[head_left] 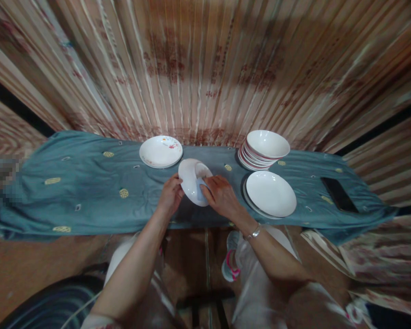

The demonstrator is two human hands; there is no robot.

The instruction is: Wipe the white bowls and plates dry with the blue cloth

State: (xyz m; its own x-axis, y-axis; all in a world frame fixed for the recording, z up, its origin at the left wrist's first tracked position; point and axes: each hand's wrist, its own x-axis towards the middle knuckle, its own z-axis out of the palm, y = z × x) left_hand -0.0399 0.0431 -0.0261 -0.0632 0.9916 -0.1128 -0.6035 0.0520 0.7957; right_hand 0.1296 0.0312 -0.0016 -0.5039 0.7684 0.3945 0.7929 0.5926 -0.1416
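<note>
In front of me, above the covered table, a white plate is held up at a tilt. My left hand grips its left edge between thumb and fingers. Over the plate's right side, my right hand presses a pale blue cloth against the surface; its fingers are bent and partly hide the cloth. Just right of my right hand lies a stack of white plates. Behind to the left rests a small stack of flower-patterned plates.
A stack of white bowls stands at the back right. A black phone lies near the right end of the teal tablecloth. Pleated curtains hang right behind the table. A round black object is at lower left.
</note>
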